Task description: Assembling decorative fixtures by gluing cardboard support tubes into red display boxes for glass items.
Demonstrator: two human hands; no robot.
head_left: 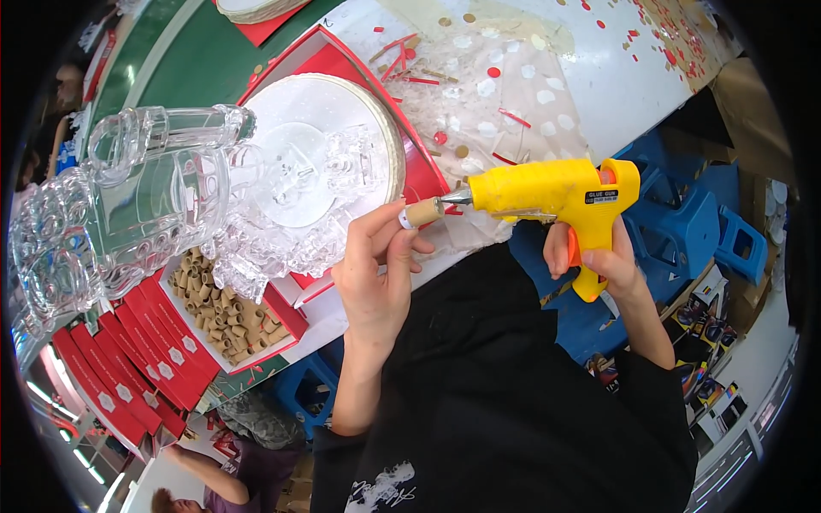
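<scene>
Left hand [376, 274] pinching cork stopper [421, 212] at centre; right hand [599, 256] clamped on yellow glue gun [547, 192], nozzle apparently touching cork. Best kept steady, squeezed lightly.

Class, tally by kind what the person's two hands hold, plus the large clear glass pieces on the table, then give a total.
Yellow plastic glue gun: 1
Small cork stopper: 1
Clear moulded glass bottle: 1
Clear round glass dish: 1
Total: 4

Cork [421, 212] left of glue gun [556, 192]
</scene>
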